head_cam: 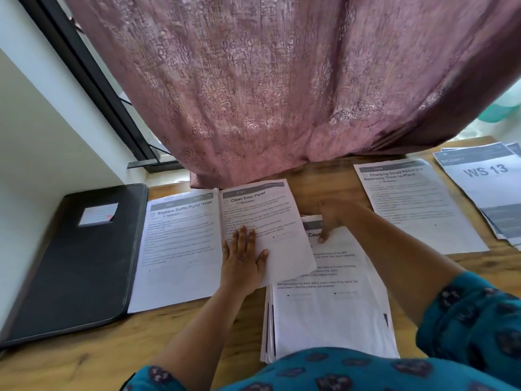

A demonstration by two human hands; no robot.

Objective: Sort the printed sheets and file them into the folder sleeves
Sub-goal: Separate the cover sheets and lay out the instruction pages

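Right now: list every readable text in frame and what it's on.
"Replace Bottle Pump Head": sheet by the folder
"Clean Door Panel": sheet under left hand
"Charging Small Items and Returning Them to Place": sheet at right
"WS 13": far-right sheet
"Cou...": stack's top sheet, rest hidden by right hand
Header numbers, body text, folder label: blurred.
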